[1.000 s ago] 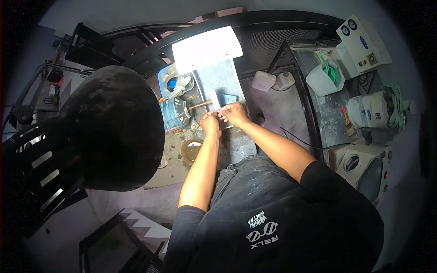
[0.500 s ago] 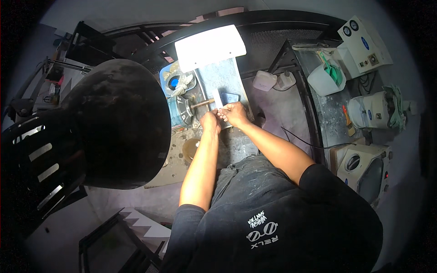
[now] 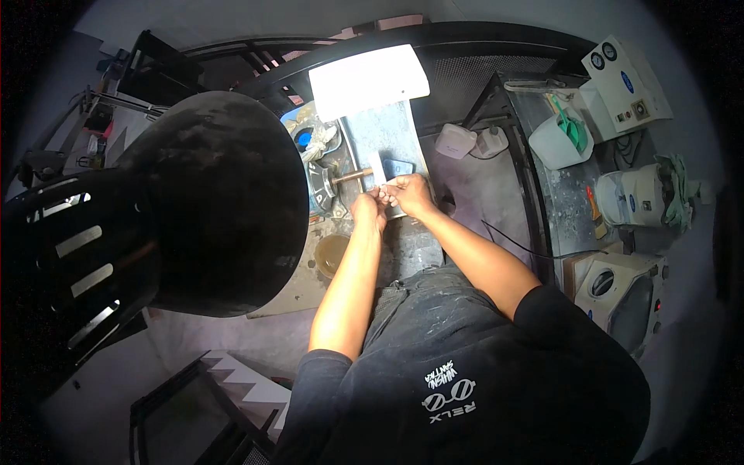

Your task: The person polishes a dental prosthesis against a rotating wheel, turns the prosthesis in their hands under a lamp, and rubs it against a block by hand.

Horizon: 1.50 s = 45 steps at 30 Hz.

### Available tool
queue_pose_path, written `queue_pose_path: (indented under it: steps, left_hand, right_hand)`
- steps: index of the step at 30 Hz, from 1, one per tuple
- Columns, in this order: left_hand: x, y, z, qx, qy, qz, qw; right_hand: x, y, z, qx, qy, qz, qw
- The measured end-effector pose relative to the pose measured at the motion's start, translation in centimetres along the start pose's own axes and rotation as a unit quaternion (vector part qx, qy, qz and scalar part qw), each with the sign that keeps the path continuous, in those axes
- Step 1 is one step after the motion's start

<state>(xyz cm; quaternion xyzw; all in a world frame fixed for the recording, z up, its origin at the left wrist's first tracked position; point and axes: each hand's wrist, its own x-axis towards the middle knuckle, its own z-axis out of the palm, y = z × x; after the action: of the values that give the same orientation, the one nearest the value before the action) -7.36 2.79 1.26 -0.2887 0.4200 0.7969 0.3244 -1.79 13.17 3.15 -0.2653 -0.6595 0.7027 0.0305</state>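
At the near edge of a white grinding wheel (image 3: 377,166), my left hand (image 3: 367,210) and my right hand (image 3: 413,194) meet with fingertips pinched together. Between them is something small that I cannot make out, mostly hidden by the fingers. The wheel sits on the end of a brownish shaft (image 3: 353,177) that comes out of a motor (image 3: 319,188) on the left. Beneath the wheel lies a dusty metal tray (image 3: 376,132). A flat bluish rectangular thing (image 3: 401,167) rests in it, just beyond my right hand.
A large black lamp shade (image 3: 225,209) blocks much of the left side. Over the tray's far end stands a bright white panel (image 3: 368,81). A yellowish bowl (image 3: 332,256) is beside my left forearm. On the right bench are a white tub with a green scoop (image 3: 572,133) and several machines.
The whole view has shifted slightly, so the bench and hands appear a little further right. Both hands stay pinched together at the wheel's near edge.
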Motion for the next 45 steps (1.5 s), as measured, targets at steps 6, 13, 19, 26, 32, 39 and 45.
queue_pose_path:
  steps: [6,13,19,26,32,39,45]
  left_hand:
    - [-0.1,0.1,0.0,0.016,-0.015,0.014,1.000]
    - [-2.9,0.9,-1.6,0.164,-0.144,0.210,0.953]
    - [-3.6,0.6,-1.3,0.274,-0.149,0.251,0.916]
    - [-4.6,0.0,-1.3,0.312,-0.136,0.250,0.906]
    - [-4.5,-0.4,-1.2,0.402,-0.091,0.297,0.861]
    - [-3.0,-0.4,-1.6,0.376,-0.077,0.323,0.865]
    - [-2.5,-0.2,-1.1,0.414,-0.062,0.321,0.850]
  right_hand:
    - [-0.3,0.2,0.3,-0.003,0.001,-0.003,1.000]
    - [-1.8,-0.6,-0.9,0.060,-0.111,-0.062,0.990]
    - [-1.5,-0.5,-1.9,0.087,-0.127,0.039,0.987]
    - [-1.4,-0.2,-1.8,0.182,-0.073,0.150,0.969]
    - [-1.2,0.2,-1.2,0.175,-0.055,0.153,0.971]
    - [-0.6,0.2,-0.8,0.183,-0.058,0.158,0.968]
    - [0.2,0.6,-0.5,0.181,-0.040,0.195,0.963]
